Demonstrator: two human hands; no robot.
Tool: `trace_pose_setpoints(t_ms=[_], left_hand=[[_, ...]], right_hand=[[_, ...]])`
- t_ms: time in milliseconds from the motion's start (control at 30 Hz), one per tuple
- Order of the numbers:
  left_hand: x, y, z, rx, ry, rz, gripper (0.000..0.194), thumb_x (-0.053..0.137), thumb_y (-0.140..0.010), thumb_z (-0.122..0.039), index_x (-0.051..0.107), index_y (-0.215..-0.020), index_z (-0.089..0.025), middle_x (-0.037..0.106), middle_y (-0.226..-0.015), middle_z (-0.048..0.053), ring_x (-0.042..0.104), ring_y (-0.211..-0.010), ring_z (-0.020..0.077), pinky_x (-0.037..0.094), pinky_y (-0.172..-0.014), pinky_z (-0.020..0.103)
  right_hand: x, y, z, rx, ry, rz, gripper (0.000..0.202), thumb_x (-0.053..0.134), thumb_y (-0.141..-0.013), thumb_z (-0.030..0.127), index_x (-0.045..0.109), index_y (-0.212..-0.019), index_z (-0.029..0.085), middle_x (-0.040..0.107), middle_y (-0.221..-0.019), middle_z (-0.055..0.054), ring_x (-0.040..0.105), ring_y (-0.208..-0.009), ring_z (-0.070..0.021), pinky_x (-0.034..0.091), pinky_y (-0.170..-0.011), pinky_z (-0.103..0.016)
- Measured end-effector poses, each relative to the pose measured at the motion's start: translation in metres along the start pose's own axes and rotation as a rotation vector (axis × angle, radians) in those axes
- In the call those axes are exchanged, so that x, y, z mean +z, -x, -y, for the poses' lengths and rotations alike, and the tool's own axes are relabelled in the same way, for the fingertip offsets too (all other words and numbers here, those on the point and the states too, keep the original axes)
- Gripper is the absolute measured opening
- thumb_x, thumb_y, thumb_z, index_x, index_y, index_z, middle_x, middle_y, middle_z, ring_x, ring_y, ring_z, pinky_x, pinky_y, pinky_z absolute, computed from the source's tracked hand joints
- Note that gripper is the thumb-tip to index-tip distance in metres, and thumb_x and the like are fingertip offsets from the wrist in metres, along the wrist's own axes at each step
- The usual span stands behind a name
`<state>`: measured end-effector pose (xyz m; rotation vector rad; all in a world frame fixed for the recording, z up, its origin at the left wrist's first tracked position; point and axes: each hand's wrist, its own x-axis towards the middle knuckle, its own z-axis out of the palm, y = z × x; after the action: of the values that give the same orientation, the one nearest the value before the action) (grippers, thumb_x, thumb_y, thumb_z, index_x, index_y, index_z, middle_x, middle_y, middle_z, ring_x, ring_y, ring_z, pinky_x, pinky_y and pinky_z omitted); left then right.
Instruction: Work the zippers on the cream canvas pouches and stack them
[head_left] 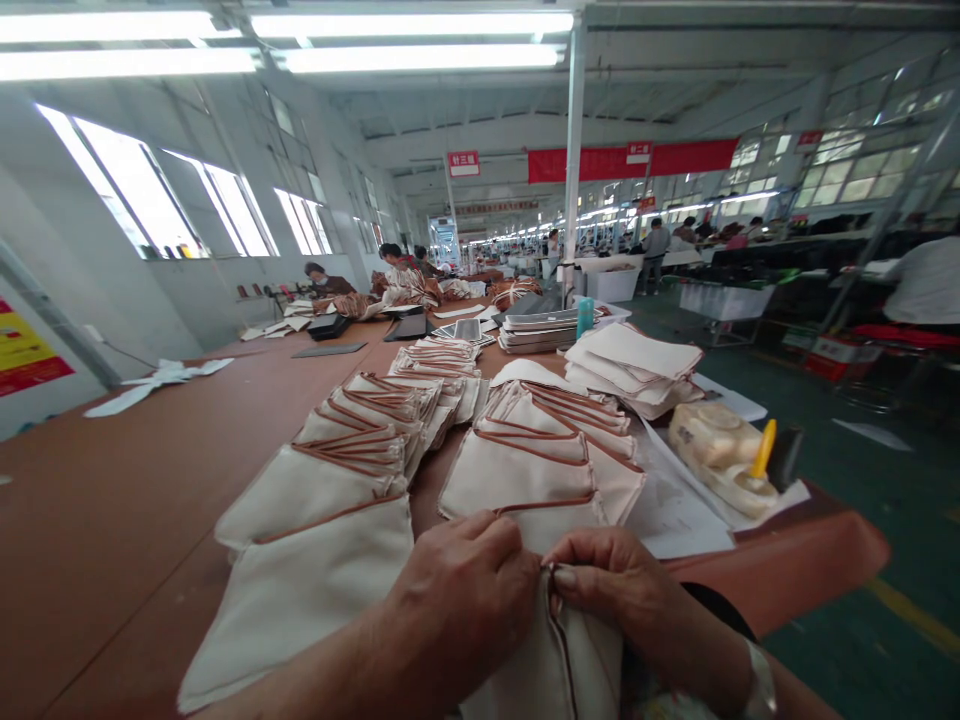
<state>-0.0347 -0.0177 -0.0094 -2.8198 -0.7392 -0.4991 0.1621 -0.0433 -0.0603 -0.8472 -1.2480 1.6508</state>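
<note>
My left hand (469, 590) and my right hand (611, 580) meet at the lower centre, both closed on the brown-trimmed edge of a cream fabric piece (517, 680). The right thumb and forefinger pinch the edge near its top; the left fingers are curled beside them. In front of my hands lie two overlapping rows of similar cream pieces with brown edging: a left row (322, 570) and a right row (517, 470). The near end of the left row lies beside my left forearm.
A stack of cream pieces (630, 360) stands at the right, near a plastic-wrapped container (716, 440) with a yellow-handled tool (763, 450). A teal bottle (584, 316) stands by stacked flat panels (536, 332). People work farther back. The brown table (135, 510) ends at the right.
</note>
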Motion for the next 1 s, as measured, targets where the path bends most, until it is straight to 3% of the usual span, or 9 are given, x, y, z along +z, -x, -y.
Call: trace_pose_setpoints(t_ms=[133, 267, 400, 500, 567, 700, 867, 1000], left_hand=[[0.011, 0.001, -0.007, -0.037, -0.037, -0.041, 0.016, 0.051, -0.085, -0.009, 0.057, -0.074, -0.018, 0.056, -0.07, 0.003, 0.05, -0.064, 0.0188, 0.036, -0.055, 0.029], [0.016, 0.003, -0.01, -0.154, 0.046, 0.015, 0.015, 0.047, -0.085, -0.008, 0.056, -0.077, -0.018, 0.056, -0.075, 0.004, 0.053, -0.069, 0.0198, 0.039, -0.061, 0.031], [0.008, -0.005, 0.004, -0.207, 0.302, 0.126, 0.012, 0.048, -0.083, -0.008, 0.054, -0.082, -0.018, 0.058, -0.081, 0.002, 0.054, -0.073, 0.0154, 0.041, -0.066, 0.027], [-0.002, -0.015, 0.019, -0.295, 0.339, 0.132, 0.011, 0.049, -0.085, -0.009, 0.055, -0.08, -0.017, 0.059, -0.078, 0.002, 0.054, -0.073, 0.015, 0.04, -0.067, 0.026], [-0.006, -0.017, 0.023, -0.318, 0.401, 0.113, 0.013, 0.05, -0.087, -0.011, 0.058, -0.079, -0.016, 0.06, -0.078, 0.002, 0.055, -0.073, 0.0142, 0.04, -0.066, 0.024], [-0.008, -0.006, 0.016, -0.23, 0.489, 0.055, 0.018, 0.05, -0.092, -0.016, 0.066, -0.085, -0.017, 0.062, -0.08, 0.002, 0.058, -0.073, 0.0123, 0.041, -0.067, 0.022], [-0.001, 0.007, -0.001, -0.067, 0.319, -0.034, 0.02, 0.049, -0.092, -0.015, 0.069, -0.09, -0.018, 0.063, -0.079, 0.004, 0.058, -0.07, 0.0145, 0.042, -0.062, 0.025], [0.009, 0.007, -0.007, -0.083, 0.216, -0.047, 0.019, 0.05, -0.09, -0.015, 0.067, -0.084, -0.018, 0.061, -0.074, 0.003, 0.057, -0.066, 0.0161, 0.042, -0.059, 0.027]], right_hand=[[-0.001, 0.001, -0.006, 0.011, -0.093, 0.004, 0.023, 0.073, -0.079, 0.033, 0.072, -0.083, 0.01, 0.061, -0.072, -0.002, 0.046, -0.064, -0.0108, 0.035, -0.06, -0.021], [-0.002, 0.003, -0.007, 0.005, -0.121, 0.023, 0.023, 0.074, -0.078, 0.032, 0.071, -0.082, 0.009, 0.06, -0.07, -0.001, 0.045, -0.061, -0.0093, 0.034, -0.059, -0.02], [0.003, 0.007, -0.006, -0.022, 0.078, 0.025, 0.013, 0.071, -0.076, 0.023, 0.072, -0.08, 0.011, 0.06, -0.067, 0.0, 0.045, -0.059, -0.0101, 0.033, -0.055, -0.021], [0.007, 0.011, -0.009, -0.049, 0.229, 0.031, 0.008, 0.067, -0.073, 0.014, 0.074, -0.077, 0.013, 0.064, -0.071, -0.002, 0.051, -0.062, -0.0123, 0.036, -0.054, -0.021], [0.005, 0.012, -0.009, -0.043, 0.173, 0.016, 0.01, 0.068, -0.076, 0.019, 0.075, -0.079, 0.013, 0.066, -0.073, -0.003, 0.054, -0.063, -0.013, 0.038, -0.057, -0.022], [-0.006, 0.012, -0.005, 0.004, 0.016, -0.034, 0.019, 0.072, -0.081, 0.031, 0.075, -0.086, 0.013, 0.069, -0.073, -0.004, 0.055, -0.063, -0.0116, 0.04, -0.059, -0.02], [-0.01, 0.012, -0.004, 0.017, -0.017, -0.017, 0.021, 0.073, -0.081, 0.031, 0.076, -0.09, 0.012, 0.069, -0.074, -0.004, 0.053, -0.062, -0.0099, 0.038, -0.058, -0.019], [-0.006, 0.016, -0.006, 0.031, -0.043, -0.023, 0.023, 0.073, -0.08, 0.032, 0.076, -0.091, 0.011, 0.067, -0.074, -0.003, 0.05, -0.063, -0.0095, 0.037, -0.058, -0.019]])
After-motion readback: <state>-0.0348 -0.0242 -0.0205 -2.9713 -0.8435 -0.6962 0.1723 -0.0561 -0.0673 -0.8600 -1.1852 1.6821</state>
